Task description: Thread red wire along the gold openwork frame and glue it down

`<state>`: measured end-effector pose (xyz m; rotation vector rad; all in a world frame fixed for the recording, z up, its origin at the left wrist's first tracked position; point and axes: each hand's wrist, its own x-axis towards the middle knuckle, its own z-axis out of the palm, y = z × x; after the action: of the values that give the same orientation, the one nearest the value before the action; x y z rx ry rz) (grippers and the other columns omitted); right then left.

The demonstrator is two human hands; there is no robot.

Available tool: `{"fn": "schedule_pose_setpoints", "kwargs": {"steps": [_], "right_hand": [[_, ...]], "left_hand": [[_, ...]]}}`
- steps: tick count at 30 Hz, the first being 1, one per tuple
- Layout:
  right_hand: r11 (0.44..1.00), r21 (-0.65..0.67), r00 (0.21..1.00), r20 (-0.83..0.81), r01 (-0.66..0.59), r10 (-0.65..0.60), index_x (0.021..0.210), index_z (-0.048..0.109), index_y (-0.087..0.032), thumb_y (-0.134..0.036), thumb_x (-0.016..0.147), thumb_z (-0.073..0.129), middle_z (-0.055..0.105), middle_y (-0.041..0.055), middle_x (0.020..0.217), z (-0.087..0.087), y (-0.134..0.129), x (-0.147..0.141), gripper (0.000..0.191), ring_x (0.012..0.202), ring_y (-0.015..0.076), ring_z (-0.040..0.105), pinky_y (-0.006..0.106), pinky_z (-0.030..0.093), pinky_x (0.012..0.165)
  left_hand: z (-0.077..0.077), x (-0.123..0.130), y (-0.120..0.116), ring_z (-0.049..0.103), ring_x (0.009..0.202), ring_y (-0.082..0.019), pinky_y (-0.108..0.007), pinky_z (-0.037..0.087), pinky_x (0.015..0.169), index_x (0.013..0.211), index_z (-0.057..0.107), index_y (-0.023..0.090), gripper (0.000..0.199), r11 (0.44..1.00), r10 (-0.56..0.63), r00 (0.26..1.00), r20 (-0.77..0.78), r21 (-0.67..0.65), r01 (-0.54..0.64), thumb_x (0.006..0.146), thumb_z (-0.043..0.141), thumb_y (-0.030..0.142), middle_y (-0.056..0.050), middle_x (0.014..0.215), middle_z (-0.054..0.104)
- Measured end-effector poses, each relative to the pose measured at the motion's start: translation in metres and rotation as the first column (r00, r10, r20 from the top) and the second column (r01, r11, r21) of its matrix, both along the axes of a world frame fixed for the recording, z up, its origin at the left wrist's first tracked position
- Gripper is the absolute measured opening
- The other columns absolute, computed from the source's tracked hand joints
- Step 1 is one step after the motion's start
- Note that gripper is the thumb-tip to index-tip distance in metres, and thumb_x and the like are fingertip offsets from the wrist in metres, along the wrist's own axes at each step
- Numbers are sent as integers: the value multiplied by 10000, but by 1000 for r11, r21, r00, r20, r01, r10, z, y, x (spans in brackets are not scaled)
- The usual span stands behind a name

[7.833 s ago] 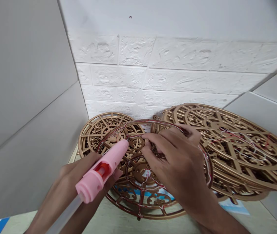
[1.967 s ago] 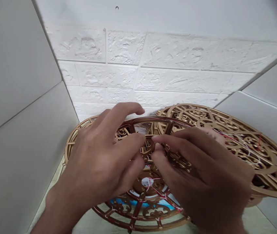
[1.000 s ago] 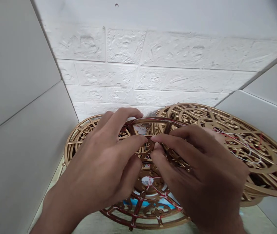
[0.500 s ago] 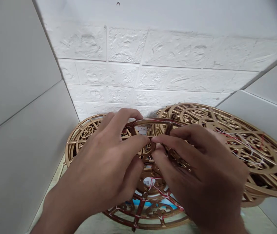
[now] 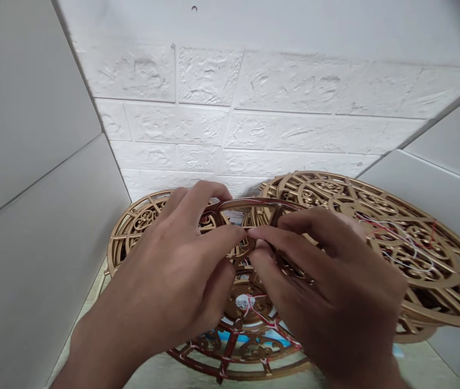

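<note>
Here, both hands grip the fretwork wheel.

Ahead, the white brick wall stops my left hand and right hand. The grey panel closes my left side, the gold fretwork disc crowds my right, the wired fretwork frame lies beneath, and only a strip of bench shows near my left wrist.

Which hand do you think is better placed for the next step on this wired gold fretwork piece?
Probably the right hand: its fingers close around the scrolled gold fretwork piece at the middle, while the left hand reaches over the curved rim and sits less directly on that piece.
</note>
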<state>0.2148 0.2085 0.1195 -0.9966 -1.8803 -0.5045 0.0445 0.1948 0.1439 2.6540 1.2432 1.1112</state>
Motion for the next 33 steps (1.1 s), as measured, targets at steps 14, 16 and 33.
{"fn": "schedule_pose_setpoints", "kwargs": {"steps": [14, 16, 33], "right_hand": [[998, 32, 999, 3, -50, 50, 837, 652, -208, -23, 825, 642, 642, -10, 714, -1, 3, 0, 186, 637, 163, 653, 360, 458, 623], [998, 41, 999, 3, -48, 48, 833, 649, -215, -24, 822, 645, 634, -21, 699, 0, 2, 1, 191, 621, 160, 647, 367, 455, 634], [1000, 13, 1000, -16, -8, 8, 860, 663, -233, -54, 858, 614, 651, -16, 717, 1, 0, 1, 186, 617, 167, 638, 393, 450, 682]], "left_hand": [[1, 2, 2, 628, 969, -262, -451, 579, 794, 792, 710, 126, 269, 999, 20, 998, 54, 37, -22, 856, 460, 50, -167, 1140, 637], [1, 3, 2, 628, 993, -278, -468, 584, 810, 823, 728, 129, 280, 997, 35, 998, 46, 62, -38, 864, 459, 62, -168, 1154, 643], [1, 8, -5, 593, 1061, -334, -520, 584, 824, 847, 705, 116, 256, 992, 70, 997, 16, 101, -71, 857, 461, 42, -193, 1216, 636]]}}
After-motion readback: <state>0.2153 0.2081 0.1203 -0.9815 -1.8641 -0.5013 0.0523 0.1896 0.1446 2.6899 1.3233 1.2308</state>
